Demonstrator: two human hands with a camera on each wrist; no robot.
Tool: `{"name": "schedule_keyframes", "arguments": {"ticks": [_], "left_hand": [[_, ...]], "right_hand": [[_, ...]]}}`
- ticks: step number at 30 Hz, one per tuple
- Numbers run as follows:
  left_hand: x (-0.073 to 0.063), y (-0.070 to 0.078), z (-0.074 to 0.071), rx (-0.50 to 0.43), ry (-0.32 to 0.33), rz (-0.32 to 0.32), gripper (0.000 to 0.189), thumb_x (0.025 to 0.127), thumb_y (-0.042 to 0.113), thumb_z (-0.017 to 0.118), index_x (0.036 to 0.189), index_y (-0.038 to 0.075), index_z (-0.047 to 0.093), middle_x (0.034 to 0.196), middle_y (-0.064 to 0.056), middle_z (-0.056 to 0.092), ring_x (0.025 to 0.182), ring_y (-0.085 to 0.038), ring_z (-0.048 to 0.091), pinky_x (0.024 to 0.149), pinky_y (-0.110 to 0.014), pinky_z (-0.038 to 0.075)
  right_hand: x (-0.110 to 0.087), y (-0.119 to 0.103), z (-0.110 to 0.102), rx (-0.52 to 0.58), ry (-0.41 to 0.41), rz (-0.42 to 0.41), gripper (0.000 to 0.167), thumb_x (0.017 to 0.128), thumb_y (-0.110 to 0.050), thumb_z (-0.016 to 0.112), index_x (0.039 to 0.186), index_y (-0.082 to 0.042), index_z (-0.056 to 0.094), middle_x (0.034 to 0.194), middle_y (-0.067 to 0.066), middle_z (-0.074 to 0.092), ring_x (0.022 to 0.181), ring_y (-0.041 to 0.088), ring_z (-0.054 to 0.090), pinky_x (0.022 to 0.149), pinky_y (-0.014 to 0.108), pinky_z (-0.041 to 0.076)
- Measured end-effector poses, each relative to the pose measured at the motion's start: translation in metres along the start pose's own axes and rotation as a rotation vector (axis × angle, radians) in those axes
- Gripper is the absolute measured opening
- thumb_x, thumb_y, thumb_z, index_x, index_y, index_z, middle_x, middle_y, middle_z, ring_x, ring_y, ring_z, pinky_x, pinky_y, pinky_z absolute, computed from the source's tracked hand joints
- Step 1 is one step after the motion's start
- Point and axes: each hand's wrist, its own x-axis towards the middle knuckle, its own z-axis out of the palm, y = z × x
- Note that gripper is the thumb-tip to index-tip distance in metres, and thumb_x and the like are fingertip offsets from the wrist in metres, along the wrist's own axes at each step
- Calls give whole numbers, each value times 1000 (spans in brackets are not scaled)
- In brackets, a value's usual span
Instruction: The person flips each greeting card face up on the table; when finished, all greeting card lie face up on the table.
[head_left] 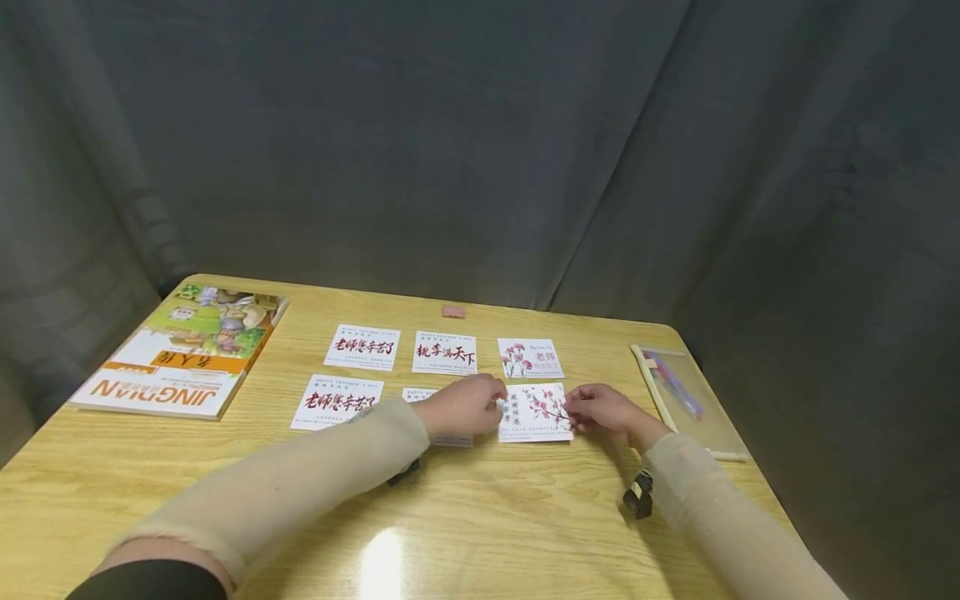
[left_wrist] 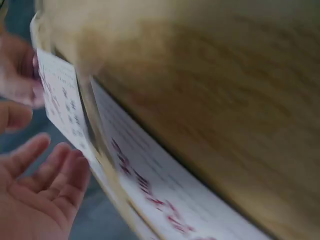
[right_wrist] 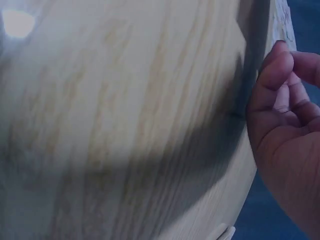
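Note:
A white card with red blossoms and dark lettering [head_left: 534,415] lies at the right of the front row. My right hand [head_left: 606,410] pinches its right edge between thumb and finger; in the right wrist view the fingertips of that hand [right_wrist: 290,110] meet at the card's rim. At the card's left edge is my left hand [head_left: 463,407], its thumb and fingers apart in the left wrist view. Beneath the left hand, a red-lettered card [head_left: 454,442] is mostly hidden. Left of it lies another red-lettered card [head_left: 337,402], partly behind the sleeve.
Behind stand three more cards: two red-lettered [head_left: 363,347] [head_left: 444,352] and one with pink flowers [head_left: 529,358]. A small pink block [head_left: 453,312] lies near the far edge. An illustrated book [head_left: 183,350] is at left, a clear zip pouch with pens [head_left: 693,400] at right.

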Motion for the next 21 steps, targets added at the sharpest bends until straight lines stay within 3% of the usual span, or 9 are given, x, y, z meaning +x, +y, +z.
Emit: {"name": "schedule_keyframes", "arguments": {"ticks": [3, 6, 9, 16, 21], "left_hand": [[-2, 12, 9, 225, -113, 113, 37, 99, 18, 60, 134, 5, 66, 132, -10, 64, 124, -24, 58, 109, -34, 45], [-3, 18, 16, 389, -177, 168, 35, 100, 26, 61, 132, 13, 68, 133, -5, 62, 123, -22, 56, 110, -31, 43], [-3, 22, 17, 471, -191, 190, 31, 100, 30, 61, 127, 16, 71, 127, -3, 63, 115, -20, 57, 105, -30, 46], [-1, 26, 17, 463, -200, 185, 30, 100, 31, 62, 125, 16, 73, 120, -2, 63, 112, -20, 58, 108, -31, 44], [-12, 14, 8, 347, -111, 188, 35, 101, 27, 61, 129, 10, 69, 129, -8, 62, 121, -24, 58, 110, -33, 44]], "right_hand": [[0, 3, 2, -81, 8, 7, 14, 104, -2, 55, 104, 9, 63, 83, 4, 61, 74, 12, 59, 65, 22, 52], [2, 2, 6, -169, 43, 10, 14, 103, -3, 57, 101, 9, 65, 82, 4, 63, 73, 13, 59, 65, 24, 52], [6, 0, 10, -209, 95, 35, 12, 101, -4, 60, 99, 7, 64, 83, 6, 64, 73, 14, 60, 64, 25, 53], [6, 0, 17, -348, 209, 40, 14, 93, -7, 68, 95, 0, 57, 79, 8, 66, 67, 14, 62, 58, 26, 55], [-3, -3, 19, -413, 206, -23, 11, 96, -10, 65, 96, -1, 59, 82, 7, 66, 69, 15, 61, 60, 29, 53]]}}
